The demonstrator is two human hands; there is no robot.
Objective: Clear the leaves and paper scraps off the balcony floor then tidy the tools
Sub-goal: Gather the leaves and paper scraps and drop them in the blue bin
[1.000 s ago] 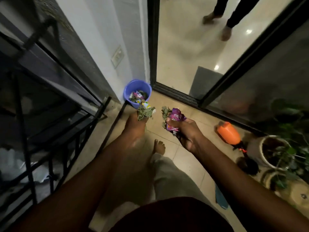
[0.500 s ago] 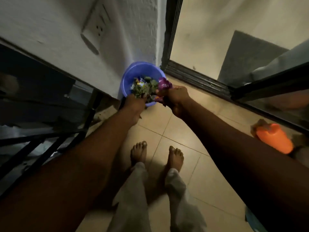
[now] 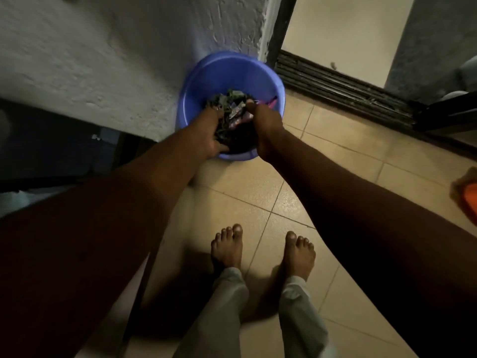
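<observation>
A blue plastic bucket [image 3: 230, 63] stands on the tiled floor in the corner between the wall and the door frame. It holds dark leaves [image 3: 227, 98] mixed with paper scraps [image 3: 238, 115] and a purple wrapper [image 3: 271, 102]. Both my hands are down inside it. My left hand [image 3: 209, 136] is at the bucket's left side with its fingers closed into a clump of leaves. On the right side, my right hand [image 3: 263, 124] has its fingers curled around scraps and the wrapper. The bottom of the bucket is hidden by the debris and my hands.
A rough white wall [image 3: 103, 60] rises just behind the bucket. The dark sliding-door track [image 3: 335, 83] runs to the right, with a grey mat [image 3: 433, 42] beyond it. An orange tool [image 3: 467, 200] sits at the right edge. My bare feet [image 3: 227, 246] stand on beige tiles; dark railing at left.
I have stepped up to the bucket and leaned over it. Both hands, carrying leaves and wrappers, went from in front of the bucket down into it.
</observation>
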